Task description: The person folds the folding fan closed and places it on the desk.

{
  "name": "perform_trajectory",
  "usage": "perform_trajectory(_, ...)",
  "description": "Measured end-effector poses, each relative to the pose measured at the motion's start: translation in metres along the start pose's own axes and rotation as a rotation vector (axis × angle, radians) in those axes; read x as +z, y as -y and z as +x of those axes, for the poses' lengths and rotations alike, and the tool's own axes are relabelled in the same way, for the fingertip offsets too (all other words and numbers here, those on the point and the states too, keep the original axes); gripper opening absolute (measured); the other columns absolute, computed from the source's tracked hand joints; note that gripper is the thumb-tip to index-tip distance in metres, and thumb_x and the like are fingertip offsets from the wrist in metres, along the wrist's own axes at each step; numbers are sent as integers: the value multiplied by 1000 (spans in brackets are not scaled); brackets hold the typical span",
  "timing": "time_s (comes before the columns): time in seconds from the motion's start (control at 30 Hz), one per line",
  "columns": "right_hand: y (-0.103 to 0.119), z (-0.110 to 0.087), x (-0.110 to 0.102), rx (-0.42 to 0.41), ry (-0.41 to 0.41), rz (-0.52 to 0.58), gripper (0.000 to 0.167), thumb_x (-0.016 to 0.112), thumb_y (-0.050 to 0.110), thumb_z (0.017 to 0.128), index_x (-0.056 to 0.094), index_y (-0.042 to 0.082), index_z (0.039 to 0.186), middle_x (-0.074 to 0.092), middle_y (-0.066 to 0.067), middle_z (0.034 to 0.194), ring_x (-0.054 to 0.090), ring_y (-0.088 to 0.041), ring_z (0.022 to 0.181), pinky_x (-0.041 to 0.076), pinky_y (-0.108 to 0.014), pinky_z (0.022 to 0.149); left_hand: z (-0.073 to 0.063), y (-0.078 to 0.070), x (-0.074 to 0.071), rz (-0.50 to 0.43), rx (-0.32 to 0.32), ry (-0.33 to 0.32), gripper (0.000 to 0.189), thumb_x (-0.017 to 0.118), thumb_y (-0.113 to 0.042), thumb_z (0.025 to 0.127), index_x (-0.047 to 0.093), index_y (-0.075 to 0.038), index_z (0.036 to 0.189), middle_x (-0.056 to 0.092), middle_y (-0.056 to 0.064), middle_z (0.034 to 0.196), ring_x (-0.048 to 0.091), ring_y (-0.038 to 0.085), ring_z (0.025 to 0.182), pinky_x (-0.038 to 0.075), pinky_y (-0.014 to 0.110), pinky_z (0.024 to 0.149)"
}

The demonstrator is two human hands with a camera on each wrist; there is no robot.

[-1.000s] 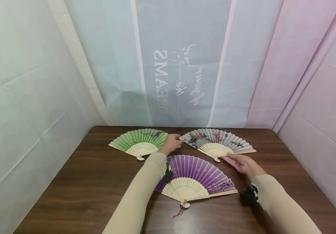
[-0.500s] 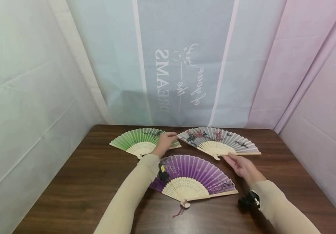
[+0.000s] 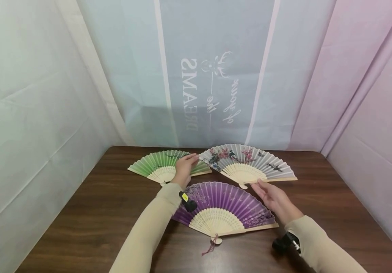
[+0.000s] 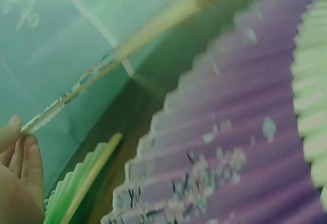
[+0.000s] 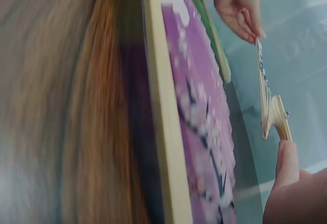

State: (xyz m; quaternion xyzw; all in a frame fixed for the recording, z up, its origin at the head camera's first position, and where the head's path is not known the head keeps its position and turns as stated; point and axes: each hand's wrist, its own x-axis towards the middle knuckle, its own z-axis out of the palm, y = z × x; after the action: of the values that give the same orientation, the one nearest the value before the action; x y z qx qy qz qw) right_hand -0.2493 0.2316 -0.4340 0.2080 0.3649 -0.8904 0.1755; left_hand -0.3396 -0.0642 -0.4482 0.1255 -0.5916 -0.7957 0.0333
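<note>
An unfolded white hand fan (image 3: pixel 267 165) with pink flowers and a dark bird is raised off the table between both hands. My left hand (image 3: pixel 184 170) pinches its left end between thumb and fingertips, plainly seen in the left wrist view, where the fan (image 4: pixel 84 83) appears edge-on. Near the pivot, my right hand (image 3: pixel 273 198) holds the lower right stick, thumb on top and fingers beneath. A spread purple fan (image 3: pixel 230 199) with a red tassel lies nearer the front. Behind my left hand, an open green fan (image 3: pixel 158 161) lies partly covered by it.
The brown wooden table (image 3: pixel 104 212) ends at a pale blue cloth backdrop (image 3: pixel 141 76) with mirrored lettering. White cloth walls (image 3: pixel 29 125) stand on both sides. A small black camera (image 3: pixel 188 204) hangs at my left wrist, over the purple fan.
The white fan has risen slightly and shifted, ending a little left, with both hands still holding it. My left hand has moved left over the green fan. The purple and green fans stay in place.
</note>
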Motion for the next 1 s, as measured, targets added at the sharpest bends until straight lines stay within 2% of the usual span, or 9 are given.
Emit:
perform_trajectory(0.07,-3,-1,3,3,14,5,17,43,1,103,56,5,92,71,-13,79,73,-19,75,58,-20,92,-3,-1,-3,-77,-51,-10,34,71,-8,91,66,3,123,72,9,106,69,12,89,52,41,107)
perform_trajectory(0.2,-9,-2,8,-11,28,23,11,45,0,102,54,5,96,70,-14,80,73,-20,76,57,-21,95,-9,-4,-9,-192,-142,-5,34,65,-5,95,62,5,126,64,2,94,64,9,84,53,33,106)
perform_trajectory(0.3,-15,-3,14,-32,22,10,7,46,1,102,52,5,100,71,-12,80,73,-19,77,56,-21,96,-15,-4,-13,-222,-175,-7,33,62,-5,96,59,6,127,61,5,95,64,13,89,55,30,104)
perform_trajectory(0.37,-20,-3,18,-48,14,-16,6,45,3,103,51,5,101,71,-11,80,73,-17,77,56,-21,96,-18,-3,-15,-239,-185,-12,35,61,-5,97,57,6,130,61,10,105,64,19,100,54,31,104)
perform_trajectory(0.43,-26,-3,22,-73,9,-46,5,45,4,103,50,5,102,71,-9,80,73,-15,78,56,-20,96,-22,-2,-16,-260,-181,-9,40,59,-5,98,52,8,135,60,18,120,61,27,116,51,34,109)
perform_trajectory(0.57,-38,-4,27,-123,6,-114,6,43,5,104,49,6,104,70,-5,82,72,-10,80,55,-18,97,-31,1,-17,-327,-158,18,58,52,-4,101,25,10,151,42,29,147,42,38,141,40,41,119)
perform_trajectory(0.67,-47,-4,29,-156,10,-154,8,40,5,105,48,6,108,69,-2,84,71,-7,82,55,-17,97,-38,5,-16,-367,-148,45,61,47,-6,104,15,8,154,34,30,154,35,40,145,35,44,122)
perform_trajectory(0.8,-55,-5,34,-200,17,-174,10,39,4,105,47,7,110,68,0,86,70,-5,84,55,-18,97,-48,9,-13,-410,-132,56,58,44,-7,106,14,8,154,31,32,155,33,42,145,34,45,122)
perform_trajectory(1.0,-63,-7,40,-246,4,-165,21,41,2,105,58,11,96,69,1,85,71,-6,84,57,-19,95,-56,13,-12,-452,-106,41,72,44,-7,106,-6,6,156,18,33,159,23,45,149,30,47,123)
